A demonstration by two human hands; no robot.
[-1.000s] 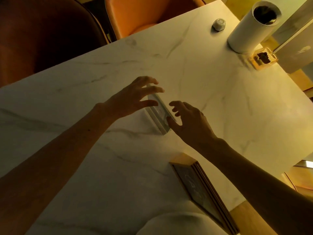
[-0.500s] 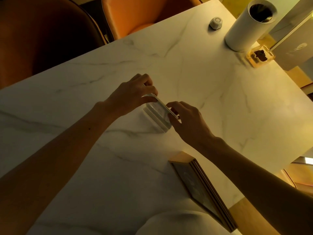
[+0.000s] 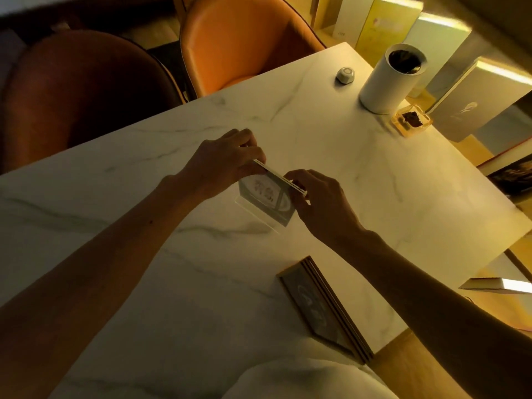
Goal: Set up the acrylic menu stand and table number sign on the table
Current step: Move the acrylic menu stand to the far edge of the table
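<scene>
A small clear acrylic stand [image 3: 266,198] with a printed card inside stands upright in the middle of the white marble table [image 3: 359,180]. My left hand [image 3: 227,161] pinches the far end of its top edge. My right hand [image 3: 319,203] pinches the near end of the same edge. The stand's clear foot rests on the table, toward me. A second flat sign [image 3: 324,308] with a wood-coloured frame lies near the table's front edge, under my right forearm and apart from both hands.
A tall white cylinder [image 3: 388,80], a small white round object [image 3: 345,74] and a small amber box [image 3: 411,120] sit at the far right corner. Two chairs [image 3: 239,41] stand behind the table. Boxes line the floor at the right.
Both hands went from spread open above the stand to closed on its top edge. The view has risen and tilted, showing more of the chairs and boxes.
</scene>
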